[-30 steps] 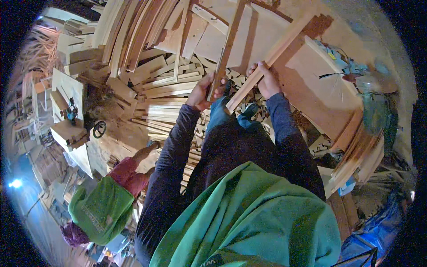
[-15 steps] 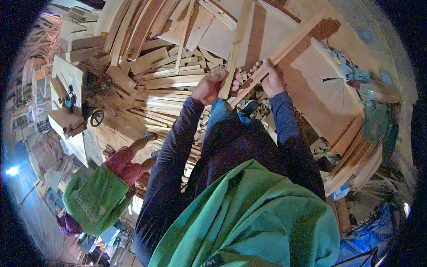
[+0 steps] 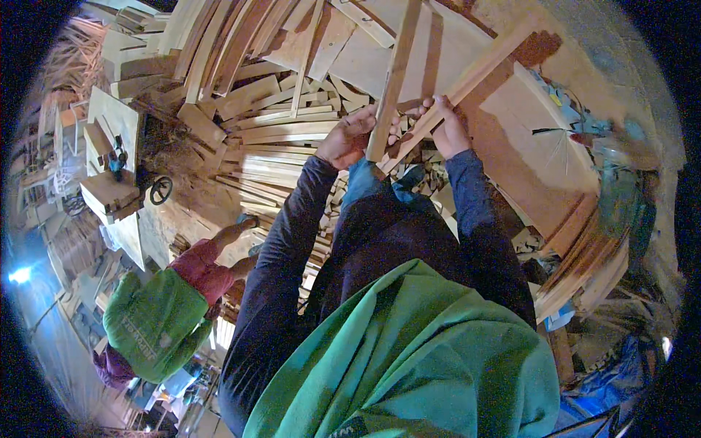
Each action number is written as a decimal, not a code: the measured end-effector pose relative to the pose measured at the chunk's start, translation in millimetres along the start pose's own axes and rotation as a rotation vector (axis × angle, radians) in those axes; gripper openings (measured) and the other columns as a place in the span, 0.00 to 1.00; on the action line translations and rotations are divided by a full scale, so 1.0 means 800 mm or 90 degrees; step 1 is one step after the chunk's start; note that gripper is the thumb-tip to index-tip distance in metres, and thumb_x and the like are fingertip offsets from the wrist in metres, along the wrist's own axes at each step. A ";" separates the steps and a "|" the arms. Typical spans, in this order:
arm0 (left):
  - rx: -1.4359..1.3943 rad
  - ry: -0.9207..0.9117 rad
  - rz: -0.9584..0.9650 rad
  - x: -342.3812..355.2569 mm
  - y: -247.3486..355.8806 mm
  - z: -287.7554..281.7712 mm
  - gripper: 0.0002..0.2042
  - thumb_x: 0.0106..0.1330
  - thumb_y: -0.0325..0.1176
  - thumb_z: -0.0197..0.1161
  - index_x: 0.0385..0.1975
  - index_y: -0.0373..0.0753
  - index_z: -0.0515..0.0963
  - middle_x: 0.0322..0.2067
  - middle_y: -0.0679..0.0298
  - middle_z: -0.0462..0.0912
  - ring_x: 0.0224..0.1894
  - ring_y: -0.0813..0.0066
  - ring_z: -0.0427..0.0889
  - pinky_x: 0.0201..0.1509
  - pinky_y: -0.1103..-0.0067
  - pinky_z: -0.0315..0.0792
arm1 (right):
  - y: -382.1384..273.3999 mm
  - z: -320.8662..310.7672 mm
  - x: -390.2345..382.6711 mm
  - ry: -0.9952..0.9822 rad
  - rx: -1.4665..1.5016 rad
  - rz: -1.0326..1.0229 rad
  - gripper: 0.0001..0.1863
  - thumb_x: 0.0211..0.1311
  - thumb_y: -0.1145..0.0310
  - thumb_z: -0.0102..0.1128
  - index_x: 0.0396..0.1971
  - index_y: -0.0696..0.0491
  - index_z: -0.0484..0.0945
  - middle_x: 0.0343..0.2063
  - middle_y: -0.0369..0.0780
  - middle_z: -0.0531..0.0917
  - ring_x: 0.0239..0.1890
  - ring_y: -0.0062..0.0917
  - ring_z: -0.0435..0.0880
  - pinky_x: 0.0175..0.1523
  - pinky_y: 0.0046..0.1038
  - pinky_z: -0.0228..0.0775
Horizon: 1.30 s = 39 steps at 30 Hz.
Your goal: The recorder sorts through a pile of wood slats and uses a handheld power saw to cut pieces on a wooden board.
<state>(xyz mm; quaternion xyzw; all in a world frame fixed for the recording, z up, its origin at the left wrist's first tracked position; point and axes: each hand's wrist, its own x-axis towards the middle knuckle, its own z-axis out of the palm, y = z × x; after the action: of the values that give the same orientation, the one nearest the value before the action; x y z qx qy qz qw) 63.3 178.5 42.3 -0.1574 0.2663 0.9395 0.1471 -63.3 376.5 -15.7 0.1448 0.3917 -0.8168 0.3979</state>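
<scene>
The left hand [image 3: 349,139] is closing around a slat [image 3: 394,80] and the right hand [image 3: 447,131] is gripping a batten [image 3: 478,73], both held by their lower ends above the woodpile [image 3: 270,131], looking light, stiff, likely splintery.

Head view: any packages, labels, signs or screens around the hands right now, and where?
No package, sign or screen shows clearly.
Pale printed patch: on the back of the co-worker's green shirt, lower left; small, too blurred to make out.
Blue crumpled sheet: lower right by the stacked boards; whether it is packaging cannot be told.
Left hand and right hand: each grips a plain, unlabelled light wooden slat.
</scene>
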 end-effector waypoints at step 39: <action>0.457 0.158 -0.011 -0.012 -0.017 0.023 0.13 0.64 0.32 0.60 0.46 0.34 0.74 0.36 0.64 0.81 0.36 0.78 0.79 0.41 0.80 0.73 | -0.005 0.023 -0.012 0.077 -0.010 -0.058 0.11 0.56 0.72 0.68 0.39 0.52 0.79 0.33 0.33 0.82 0.37 0.22 0.81 0.41 0.28 0.76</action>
<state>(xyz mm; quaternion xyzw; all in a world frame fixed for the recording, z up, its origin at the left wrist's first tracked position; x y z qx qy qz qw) 72.6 198.3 54.5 -0.2108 0.5932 0.7586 0.1677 -58.5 368.9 3.7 0.1727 0.4279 -0.8206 0.3372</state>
